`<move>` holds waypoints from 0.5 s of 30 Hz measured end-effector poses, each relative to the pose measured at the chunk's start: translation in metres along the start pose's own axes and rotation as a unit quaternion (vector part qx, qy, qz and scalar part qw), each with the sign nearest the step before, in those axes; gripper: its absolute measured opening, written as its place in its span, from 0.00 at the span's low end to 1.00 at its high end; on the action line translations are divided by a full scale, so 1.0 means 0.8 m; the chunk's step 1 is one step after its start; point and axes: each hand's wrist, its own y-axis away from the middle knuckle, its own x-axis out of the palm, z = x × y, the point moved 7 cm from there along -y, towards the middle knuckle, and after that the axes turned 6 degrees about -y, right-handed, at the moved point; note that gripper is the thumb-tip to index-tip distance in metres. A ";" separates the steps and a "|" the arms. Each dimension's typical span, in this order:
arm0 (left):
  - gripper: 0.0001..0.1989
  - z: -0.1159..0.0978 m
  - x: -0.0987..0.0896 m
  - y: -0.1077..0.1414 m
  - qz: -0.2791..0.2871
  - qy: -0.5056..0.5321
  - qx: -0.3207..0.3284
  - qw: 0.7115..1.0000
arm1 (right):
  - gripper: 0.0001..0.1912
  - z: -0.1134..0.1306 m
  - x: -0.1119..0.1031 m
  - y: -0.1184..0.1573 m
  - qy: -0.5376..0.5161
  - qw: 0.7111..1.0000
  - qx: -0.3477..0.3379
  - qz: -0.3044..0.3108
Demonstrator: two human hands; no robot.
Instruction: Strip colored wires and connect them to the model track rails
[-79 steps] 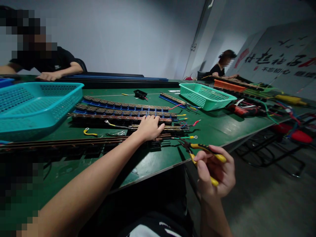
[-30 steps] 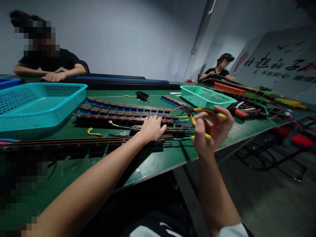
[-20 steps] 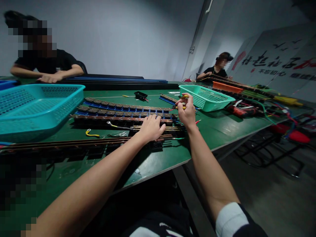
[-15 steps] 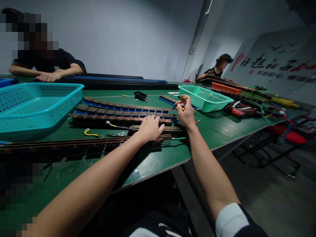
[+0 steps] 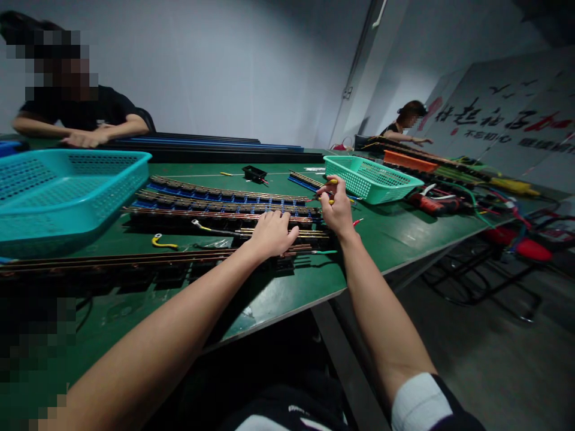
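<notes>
Nr teal basket point(image 5: 72, 197), L hand point(image 5: 274, 233) blocks strips point(image 5: 211, 214) w/ fingers.

Dim room, wide-angle warp.
You get soft glare on the green tabletop point(image 5: 274, 305), dark shadows under the rails point(image 5: 179, 224), a brighter patch on the back wall point(image 5: 251, 72), stretched edges, blocky pixelation at left.

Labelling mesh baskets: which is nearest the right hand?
The smaller mint-green basket, just past the right hand; the larger turquoise one stands far to the left.
</notes>
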 end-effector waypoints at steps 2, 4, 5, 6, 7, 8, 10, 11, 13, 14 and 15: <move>0.23 0.000 -0.001 0.000 0.001 -0.003 0.001 1.000 | 0.22 0.000 -0.001 0.001 0.002 1.000 0.001 -0.005; 0.23 0.000 -0.002 0.001 -0.001 -0.008 0.002 1.000 | 0.22 0.001 -0.002 0.001 -0.003 1.000 0.003 -0.010; 0.22 0.000 -0.003 0.001 -0.002 -0.011 0.003 1.000 | 0.22 0.001 -0.003 0.001 -0.006 1.000 0.005 -0.012; 0.22 -0.001 -0.004 0.002 -0.003 -0.014 0.004 1.000 | 0.22 0.001 -0.003 0.001 -0.008 1.000 0.009 -0.014; 0.22 -0.002 -0.005 0.002 -0.003 -0.016 0.005 1.000 | 0.22 0.001 -0.002 0.001 -0.006 1.000 0.012 -0.013; 0.23 -0.002 -0.005 0.003 -0.003 -0.019 0.006 1.000 | 0.22 0.000 -0.001 0.001 -0.002 1.000 0.014 -0.008; 0.23 -0.004 -0.007 0.004 0.000 -0.024 0.007 1.000 | 0.22 0.000 0.003 0.001 0.013 1.000 0.015 0.013; 0.23 -0.005 -0.008 0.005 0.001 -0.026 0.007 1.000 | 0.21 0.000 0.006 0.002 0.023 0.999 0.013 0.027; 0.23 -0.006 -0.009 0.007 0.003 -0.030 0.008 1.000 | 0.20 0.002 0.011 0.003 0.052 0.997 0.006 0.051; 0.22 -0.006 -0.010 0.007 0.003 -0.032 0.007 0.999 | 0.19 0.003 0.012 0.005 0.071 0.996 0.002 0.061; 0.22 -0.007 -0.011 0.008 0.004 -0.033 0.007 0.999 | 0.19 0.005 0.014 0.007 0.091 0.993 -0.003 0.071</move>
